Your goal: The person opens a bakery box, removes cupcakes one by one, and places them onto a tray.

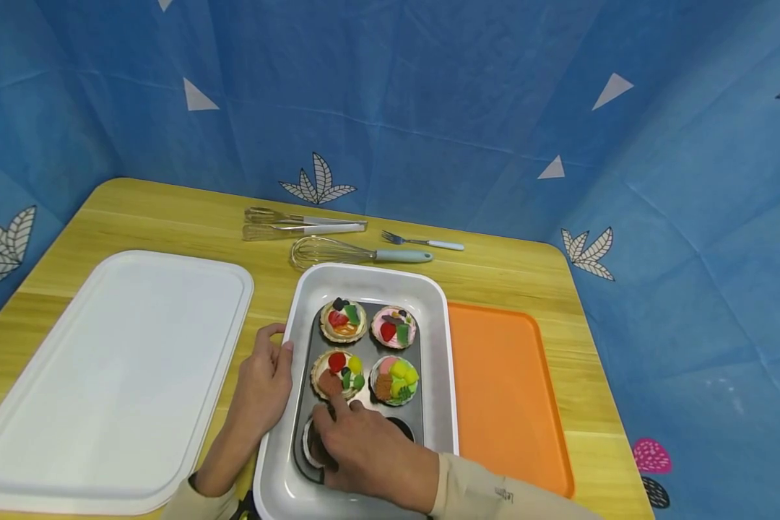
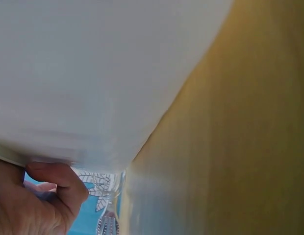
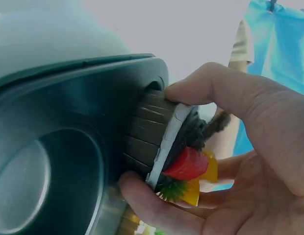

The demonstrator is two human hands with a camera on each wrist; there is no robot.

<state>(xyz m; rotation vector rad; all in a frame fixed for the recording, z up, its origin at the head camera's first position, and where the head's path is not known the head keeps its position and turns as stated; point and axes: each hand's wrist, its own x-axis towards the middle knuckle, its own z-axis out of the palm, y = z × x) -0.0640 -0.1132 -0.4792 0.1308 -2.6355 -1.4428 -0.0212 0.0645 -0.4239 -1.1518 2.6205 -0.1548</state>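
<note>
My right hand (image 1: 370,451) reaches into a deep white pan (image 1: 438,361). It grips a toy tart (image 3: 151,132) by its ridged brown side, thumb and fingers on opposite edges. Dark topping and red and yellow pieces show on this tart, which sits tilted at the near-left cup of a dark muffin tin (image 3: 115,115). Four-cornered around the tin's upper cups are fruit-topped tarts (image 1: 343,321), including a pink-creamed one (image 1: 393,327). The near-right cup (image 1: 401,427) shows dark, partly behind my hand. My left hand (image 1: 264,379) holds the pan's left rim, its fingers partly hidden.
A flat white tray (image 1: 117,375) lies to the left, an orange tray (image 1: 503,390) to the right. Behind the pan are a balloon whisk (image 1: 364,253), two slim white-handled utensils (image 1: 305,229) and a fork (image 1: 422,241). Blue cloth (image 1: 390,108) hangs round the table.
</note>
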